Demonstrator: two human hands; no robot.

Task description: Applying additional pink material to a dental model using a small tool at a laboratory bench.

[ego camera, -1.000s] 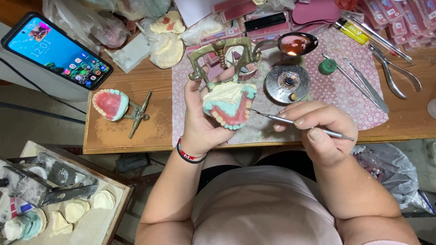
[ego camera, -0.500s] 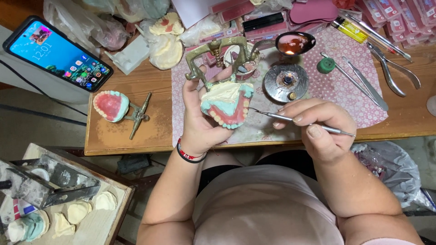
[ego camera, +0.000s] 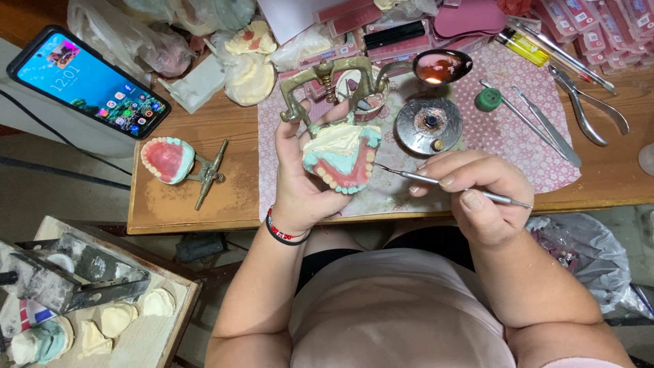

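My right hand (ego camera: 477, 197) pinches a thin metal tool (ego camera: 449, 187), lying sideways with its tip pointing left at the teeth. My left hand (ego camera: 303, 174) wraps tight around the tooth model (ego camera: 340, 153), just left of that tip, so it is nearer

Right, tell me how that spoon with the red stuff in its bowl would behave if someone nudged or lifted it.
The spoon looks like metal, so probably stiff and fairly light. Its rounded bowl seems propped over the round burner, so a nudge would likely rock or tip it. The glossy red fill looks melted; it might well spill if tilted.
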